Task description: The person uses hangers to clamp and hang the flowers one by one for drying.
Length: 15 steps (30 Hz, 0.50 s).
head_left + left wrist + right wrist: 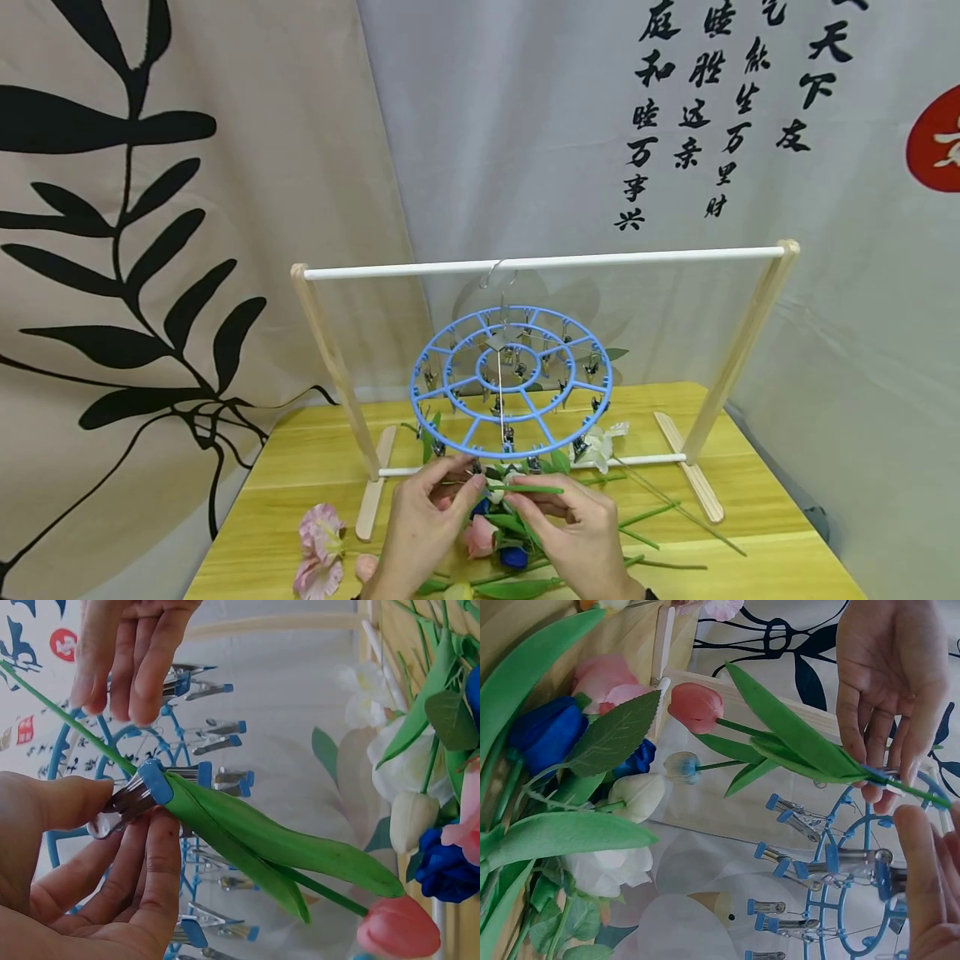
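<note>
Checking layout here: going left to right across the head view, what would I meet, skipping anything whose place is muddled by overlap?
Pink blossoms → left hand → right hand → stand's right foot → red emblem on the backdrop.

On the pale cloth, up and to the right of the blue clip hanger, stand black brush-style Chinese columns. Left to right from the hanger's side, they read 庭和睦万事兴, 睦胜远亲, 气能生万里财 and 天下友; strokes above 天 are cut off. Farthest right of the hanger, a red disc bears a cropped white character. The left wrist view also shows a small red square, its white marks unreadable.
</note>
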Each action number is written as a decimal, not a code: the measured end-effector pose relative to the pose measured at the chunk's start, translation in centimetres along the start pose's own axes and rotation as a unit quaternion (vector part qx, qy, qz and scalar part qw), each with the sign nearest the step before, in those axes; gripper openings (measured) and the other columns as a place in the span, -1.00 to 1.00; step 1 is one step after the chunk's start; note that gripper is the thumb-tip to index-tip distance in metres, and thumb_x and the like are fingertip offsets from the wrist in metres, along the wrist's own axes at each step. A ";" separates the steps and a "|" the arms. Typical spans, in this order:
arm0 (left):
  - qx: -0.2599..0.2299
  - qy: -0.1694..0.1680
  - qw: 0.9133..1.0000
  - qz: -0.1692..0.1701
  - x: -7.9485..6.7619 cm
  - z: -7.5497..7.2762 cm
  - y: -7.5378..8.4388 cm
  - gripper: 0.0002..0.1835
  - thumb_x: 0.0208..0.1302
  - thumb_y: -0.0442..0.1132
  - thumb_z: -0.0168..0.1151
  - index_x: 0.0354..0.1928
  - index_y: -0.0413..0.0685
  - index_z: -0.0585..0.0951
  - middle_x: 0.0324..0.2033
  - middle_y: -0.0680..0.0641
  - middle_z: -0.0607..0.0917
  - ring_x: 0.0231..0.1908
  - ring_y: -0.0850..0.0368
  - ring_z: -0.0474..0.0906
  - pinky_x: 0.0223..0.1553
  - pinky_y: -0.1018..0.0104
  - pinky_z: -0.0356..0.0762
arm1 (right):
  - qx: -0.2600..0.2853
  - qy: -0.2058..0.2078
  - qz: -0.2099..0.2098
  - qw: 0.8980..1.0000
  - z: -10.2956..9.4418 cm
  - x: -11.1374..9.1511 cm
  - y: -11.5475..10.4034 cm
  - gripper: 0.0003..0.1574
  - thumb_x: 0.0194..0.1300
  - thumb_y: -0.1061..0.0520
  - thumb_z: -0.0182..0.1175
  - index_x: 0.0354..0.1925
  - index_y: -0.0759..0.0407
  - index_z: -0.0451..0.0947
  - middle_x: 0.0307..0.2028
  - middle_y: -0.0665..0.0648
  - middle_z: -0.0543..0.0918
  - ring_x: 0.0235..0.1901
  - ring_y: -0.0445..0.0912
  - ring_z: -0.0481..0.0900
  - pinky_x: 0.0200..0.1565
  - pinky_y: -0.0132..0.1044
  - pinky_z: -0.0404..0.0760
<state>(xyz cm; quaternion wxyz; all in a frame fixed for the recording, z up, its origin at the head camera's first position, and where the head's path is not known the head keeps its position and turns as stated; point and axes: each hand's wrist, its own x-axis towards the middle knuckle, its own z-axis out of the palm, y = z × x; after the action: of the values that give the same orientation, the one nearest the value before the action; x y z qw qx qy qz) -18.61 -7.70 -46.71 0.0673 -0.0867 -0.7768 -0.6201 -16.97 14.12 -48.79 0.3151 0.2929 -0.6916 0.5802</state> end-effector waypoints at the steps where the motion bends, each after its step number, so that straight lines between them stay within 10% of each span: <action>1: 0.003 0.003 1.000 0.002 0.0 -0.1 0.0 -0.69 0.55 -0.11 0.63 0.23 0.06 0.89 0.06 -0.03 0.96 0.01 0.21 0.94 0.11 0.27 0.91 | -0.002 -0.003 -0.004 1.000 -0.1 0.0 0.0 -0.59 0.35 0.55 0.57 0.07 0.24 0.86 -0.12 0.27 0.96 -0.16 -0.17 0.99 -0.17 -0.30 0.93; 15: -0.005 0.026 0.999 0.045 0.4 -0.6 -0.4 -0.77 0.55 -0.30 0.59 0.16 -0.01 0.88 -0.02 -0.05 0.97 -0.01 0.17 0.93 0.19 0.40 0.86 | -0.062 -0.030 -0.036 0.997 -1.9 -1.7 1.5 -0.51 0.25 0.56 0.62 0.01 0.11 0.88 -0.21 0.11 0.94 -0.29 -0.18 0.92 -0.17 -0.46 0.88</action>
<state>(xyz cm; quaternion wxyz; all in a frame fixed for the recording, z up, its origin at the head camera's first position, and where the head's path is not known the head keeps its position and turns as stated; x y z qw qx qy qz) -19.07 -8.35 -46.84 0.1153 -0.1059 -0.7672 -0.6220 -16.90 16.29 -50.77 0.3329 0.3150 -0.7239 0.5157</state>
